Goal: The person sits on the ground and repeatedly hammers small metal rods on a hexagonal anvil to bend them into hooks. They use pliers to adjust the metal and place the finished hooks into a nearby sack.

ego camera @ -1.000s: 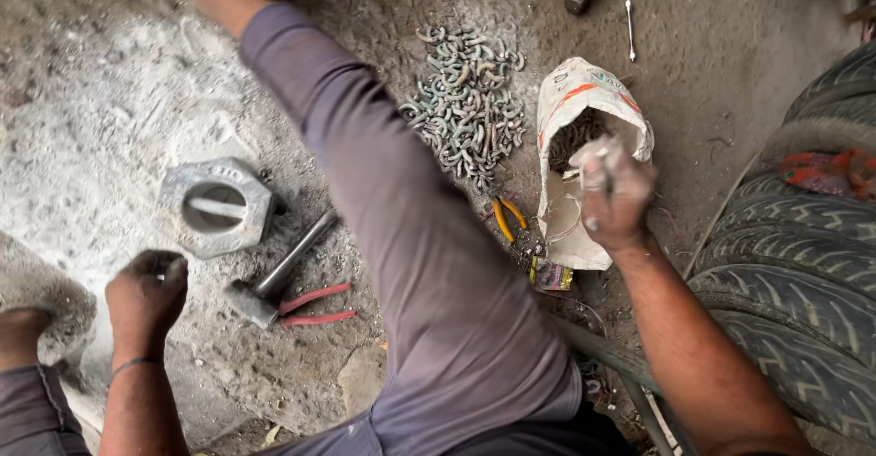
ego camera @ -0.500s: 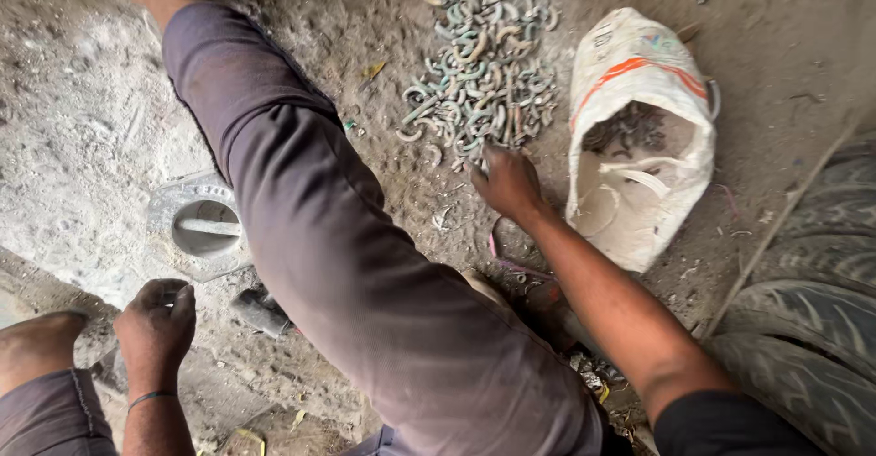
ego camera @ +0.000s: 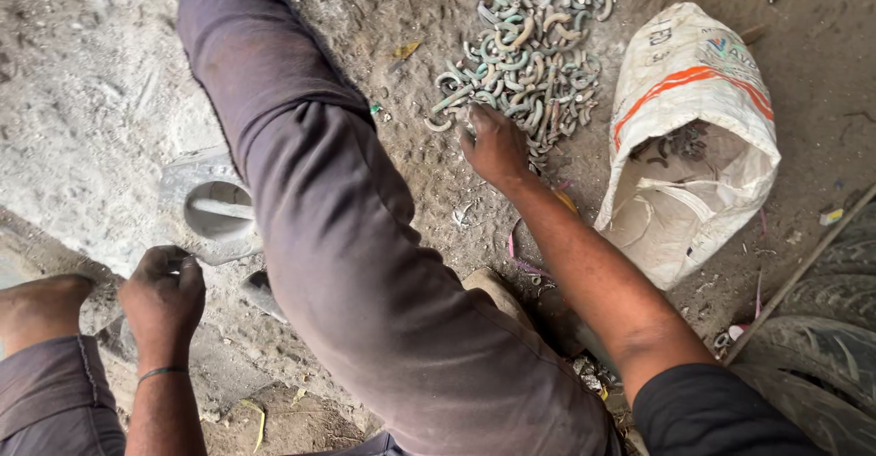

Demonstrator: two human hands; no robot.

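Since half a second ago my right hand (ego camera: 495, 148) has slid up to the near edge of the heap of small curved grey-green metal pieces (ego camera: 525, 50), which lies on the dirt ground (ego camera: 82, 73) at about one o'clock from my bent knee in grey trousers (ego camera: 365, 255). Its grip is half curled, fingertips pressed down among the nearest pieces; I cannot tell whether it has any pinched yet. My left hand (ego camera: 164, 296), at eight o'clock, is clenched on something I cannot make out, just below the grey hexagonal metal block with a round hollow (ego camera: 214, 209).

I judge the pieces stiff, light singly, dusty and apt to hook into one another. They are best pinched across the middle of the bend.

An open white woven sack with an orange stripe (ego camera: 693, 136) lies at three o'clock of the heap, with a black tyre (ego camera: 821, 356) at five.
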